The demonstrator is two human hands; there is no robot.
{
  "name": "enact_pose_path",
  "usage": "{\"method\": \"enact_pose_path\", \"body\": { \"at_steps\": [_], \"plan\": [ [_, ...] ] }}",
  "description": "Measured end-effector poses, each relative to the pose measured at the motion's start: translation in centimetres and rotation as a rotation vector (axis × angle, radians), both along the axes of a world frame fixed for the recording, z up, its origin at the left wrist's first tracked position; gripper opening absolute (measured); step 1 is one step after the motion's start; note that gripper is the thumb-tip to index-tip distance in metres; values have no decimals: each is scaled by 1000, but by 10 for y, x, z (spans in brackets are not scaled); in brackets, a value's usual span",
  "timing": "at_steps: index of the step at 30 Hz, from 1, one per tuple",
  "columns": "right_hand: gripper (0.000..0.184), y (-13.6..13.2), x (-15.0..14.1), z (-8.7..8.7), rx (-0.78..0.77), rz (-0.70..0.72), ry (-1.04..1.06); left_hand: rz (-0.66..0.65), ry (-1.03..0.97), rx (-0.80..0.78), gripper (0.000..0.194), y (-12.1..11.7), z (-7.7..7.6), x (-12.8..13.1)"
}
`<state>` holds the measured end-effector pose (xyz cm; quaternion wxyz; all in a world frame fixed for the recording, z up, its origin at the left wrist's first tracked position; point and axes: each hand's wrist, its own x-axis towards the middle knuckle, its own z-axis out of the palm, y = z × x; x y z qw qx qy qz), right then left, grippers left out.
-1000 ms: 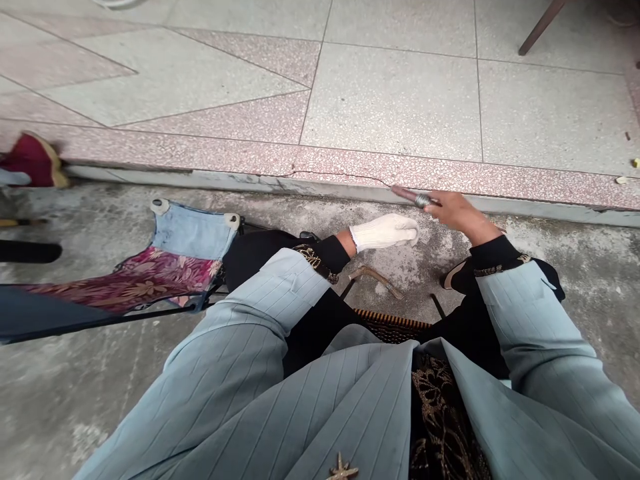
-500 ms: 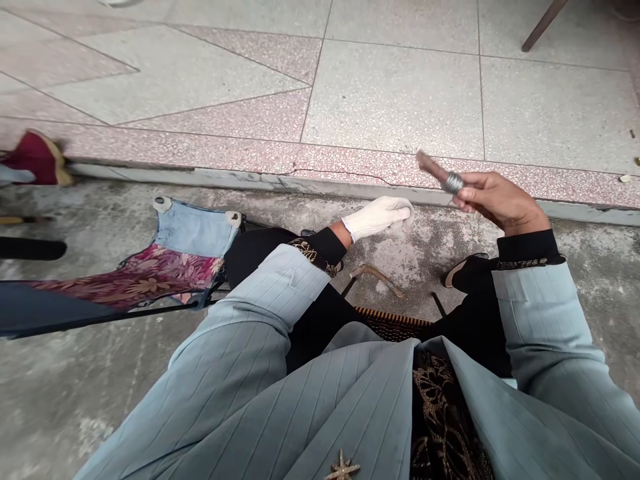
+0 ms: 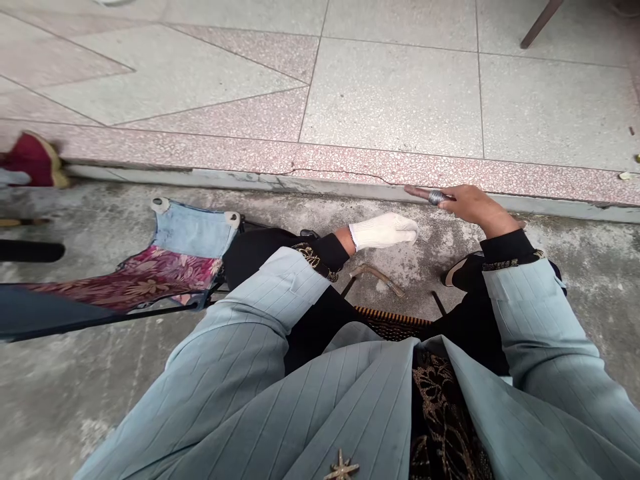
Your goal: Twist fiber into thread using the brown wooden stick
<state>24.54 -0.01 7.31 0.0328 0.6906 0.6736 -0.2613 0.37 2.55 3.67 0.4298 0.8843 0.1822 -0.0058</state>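
My left hand point(image 3: 384, 231), in a white glove, rests on the grey concrete with its fingers curled together; whatever is under them is hidden. My right hand point(image 3: 471, 205) is bare and closed around a slim reddish-brown tool with a metal ring point(image 3: 428, 195). The tool points left and lies low along the edge of the pink terrazzo step point(image 3: 345, 167), just right of and beyond the gloved fingertips. Light blue pinstriped sleeves with black cuffs cover both my arms.
A folding stool with patchwork fabric point(image 3: 190, 233) stands to the left. A bent rusty metal bar point(image 3: 376, 275) lies on the concrete below my left hand, beside a woven dark edge point(image 3: 395, 325) and a black shoe point(image 3: 459, 272). A red shoe point(image 3: 31, 160) lies far left. A chair leg point(image 3: 537, 23) shows top right.
My right hand lifted the tool up above the step half a second ago and has brought it back down to the step edge. The gloved left hand stayed almost in place.
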Motion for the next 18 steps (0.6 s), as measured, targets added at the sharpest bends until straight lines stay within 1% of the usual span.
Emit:
{"method": "enact_pose_path", "body": {
  "at_steps": [3,7,8,10,12,13,14,15,16,18],
  "plan": [
    [33,-1,-3,-2,-76,140,-112,-1,4,38,35,1,-1,-1],
    [32,-2,-4,-7,-229,217,-107,22,19,31,36,3,5,-4],
    [32,-3,-4,-8,-288,256,-69,36,23,29,36,5,6,-5],
    [32,-5,-7,-5,-441,365,73,69,15,30,37,8,9,-8],
    [36,-8,-8,1,-600,476,283,101,-7,19,38,12,10,-10],
    [40,-9,-8,6,-650,507,397,115,-22,1,37,13,10,-12],
    [44,-10,-7,11,-668,510,510,121,-39,-32,37,15,10,-12],
    [47,-12,-5,16,-653,484,617,135,-59,-81,36,15,9,-13],
    [49,-13,-2,20,-604,428,720,160,-82,-150,36,15,8,-12],
    [47,-15,4,25,-419,224,908,212,-141,-344,35,11,5,-10]
  ]
}}
